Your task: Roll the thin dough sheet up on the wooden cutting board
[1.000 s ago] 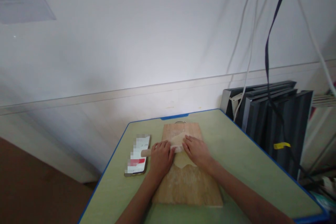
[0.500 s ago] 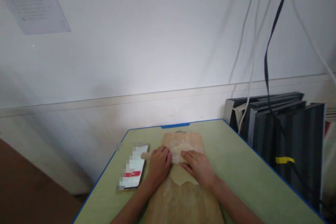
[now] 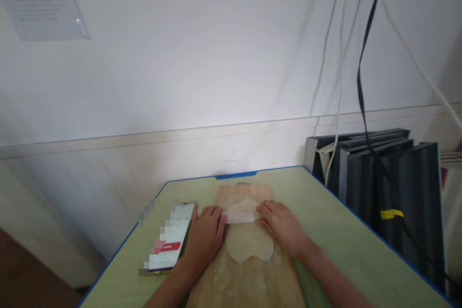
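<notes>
A flat sheet of dough (image 3: pixel 250 242) with an uneven, lobed near edge lies on a floury wooden cutting board (image 3: pixel 249 281). Across its far part rests a pale rolling pin (image 3: pixel 241 217), only its middle showing between my hands. My left hand (image 3: pixel 207 228) is closed over the pin's left end, at the board's left side. On the other end, my right hand (image 3: pixel 281 224) has its fingers curled around the pin, beside the dough's right edge. Both ends of the pin are hidden under the hands.
A phone (image 3: pixel 169 245) with a lit screen lies left of my left hand. The green table (image 3: pixel 332 250) has a blue rim and stands by a white wall. Dark panels (image 3: pixel 393 192) lean at the right, with a black cable (image 3: pixel 361 77) hanging before them.
My hands have moved apart along the rolling pin, uncovering more of its middle. The dough's near part now shows more fully. The view has shifted slightly.
</notes>
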Tool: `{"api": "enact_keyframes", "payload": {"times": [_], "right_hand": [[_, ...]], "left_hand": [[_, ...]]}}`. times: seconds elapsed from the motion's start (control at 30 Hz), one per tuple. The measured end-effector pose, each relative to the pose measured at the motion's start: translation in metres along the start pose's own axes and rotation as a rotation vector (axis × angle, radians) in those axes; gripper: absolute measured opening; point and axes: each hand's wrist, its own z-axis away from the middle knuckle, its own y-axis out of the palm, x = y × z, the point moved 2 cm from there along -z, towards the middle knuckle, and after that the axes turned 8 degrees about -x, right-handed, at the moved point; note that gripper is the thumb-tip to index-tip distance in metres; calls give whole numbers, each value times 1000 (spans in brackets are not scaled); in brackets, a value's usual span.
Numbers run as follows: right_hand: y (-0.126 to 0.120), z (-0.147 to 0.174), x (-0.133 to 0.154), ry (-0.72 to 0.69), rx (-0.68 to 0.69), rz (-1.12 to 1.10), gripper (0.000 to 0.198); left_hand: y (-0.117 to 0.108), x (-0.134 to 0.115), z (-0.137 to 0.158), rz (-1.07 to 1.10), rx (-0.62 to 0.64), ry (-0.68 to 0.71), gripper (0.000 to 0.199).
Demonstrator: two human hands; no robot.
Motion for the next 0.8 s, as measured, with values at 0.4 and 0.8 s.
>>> {"api": "enact_keyframes", "payload": {"times": [0.4, 0.8], "right_hand": [[16, -26, 0, 237, 49, 88, 43], [35, -71, -36, 343, 111, 71, 40]], "left_hand": [[11, -4, -31, -115, 75, -38, 31], [41, 14, -92, -129, 299, -165, 30]]}}
